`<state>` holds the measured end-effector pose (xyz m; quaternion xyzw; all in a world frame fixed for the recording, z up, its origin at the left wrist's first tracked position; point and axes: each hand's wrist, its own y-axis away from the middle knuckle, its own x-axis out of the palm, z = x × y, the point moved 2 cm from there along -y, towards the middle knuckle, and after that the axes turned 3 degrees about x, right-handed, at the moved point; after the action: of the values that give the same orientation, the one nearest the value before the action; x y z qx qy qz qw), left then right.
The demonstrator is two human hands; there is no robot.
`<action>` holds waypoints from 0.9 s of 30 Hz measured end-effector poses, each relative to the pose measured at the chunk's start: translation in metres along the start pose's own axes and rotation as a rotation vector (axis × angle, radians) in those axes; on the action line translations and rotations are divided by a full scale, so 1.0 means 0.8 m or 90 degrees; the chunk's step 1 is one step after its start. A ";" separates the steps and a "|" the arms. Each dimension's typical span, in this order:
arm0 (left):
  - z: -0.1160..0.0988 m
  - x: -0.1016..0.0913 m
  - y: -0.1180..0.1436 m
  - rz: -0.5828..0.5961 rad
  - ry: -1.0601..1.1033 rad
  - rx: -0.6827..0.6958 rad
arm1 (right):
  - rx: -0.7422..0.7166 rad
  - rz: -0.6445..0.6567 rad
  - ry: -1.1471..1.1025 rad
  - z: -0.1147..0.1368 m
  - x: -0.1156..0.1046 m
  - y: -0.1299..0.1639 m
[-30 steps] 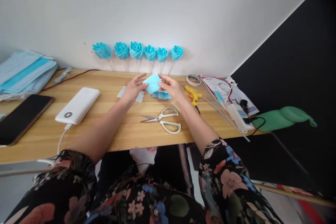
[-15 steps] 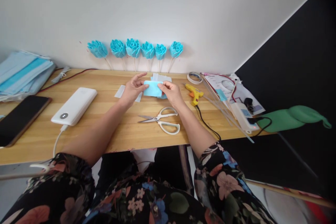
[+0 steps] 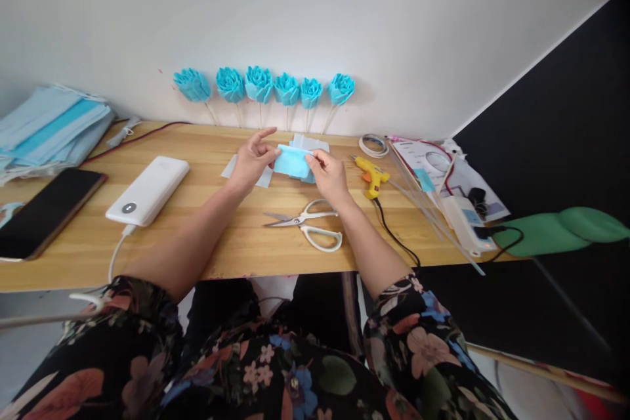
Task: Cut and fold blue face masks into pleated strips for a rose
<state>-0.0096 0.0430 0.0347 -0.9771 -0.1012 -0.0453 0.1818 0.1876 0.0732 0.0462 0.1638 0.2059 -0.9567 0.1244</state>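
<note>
A small light-blue fabric piece [image 3: 291,163] is stretched between my two hands above the table. My left hand [image 3: 253,159] pinches its left edge between thumb and finger, with the index finger pointing out. At its upper right corner, my right hand [image 3: 329,174] grips it with thumb and fingers. Behind it lie more cut pieces [image 3: 312,143], white and blue, partly hidden. White strips [image 3: 264,176] rest under and beside my left hand. Scissors with white handles [image 3: 308,221] lie with blades apart, close below my right hand.
Several blue fabric flowers [image 3: 258,84] on sticks lean against the wall. To the right are a tape roll [image 3: 373,146], a yellow glue gun [image 3: 373,176], glue sticks and a power strip [image 3: 467,226]. Left are a power bank [image 3: 147,190], a phone [image 3: 52,213] and stacked face masks [image 3: 54,128].
The top edge of the blue piece now looks folded or curled over, and the piece tilts slightly. Both hands keep their hold. The whole view has shifted a little.
</note>
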 end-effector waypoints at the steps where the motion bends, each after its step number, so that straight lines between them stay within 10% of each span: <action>1: 0.001 -0.005 -0.003 -0.017 -0.004 0.010 | 0.017 0.013 -0.024 0.001 -0.003 0.000; 10: -0.024 -0.031 -0.020 -0.106 -0.103 0.016 | 0.044 0.443 0.006 0.002 0.000 0.011; 19: -0.061 -0.034 0.006 0.176 -0.616 -0.024 | -0.028 0.356 0.150 -0.003 0.011 0.010; 27: -0.048 -0.007 0.055 0.214 -0.599 -0.027 | -0.069 0.227 0.281 0.014 0.008 0.009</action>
<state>-0.0080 -0.0121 0.0544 -0.8981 -0.0125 0.4279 0.1012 0.1808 0.0608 0.0513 0.3950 0.2469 -0.8484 0.2513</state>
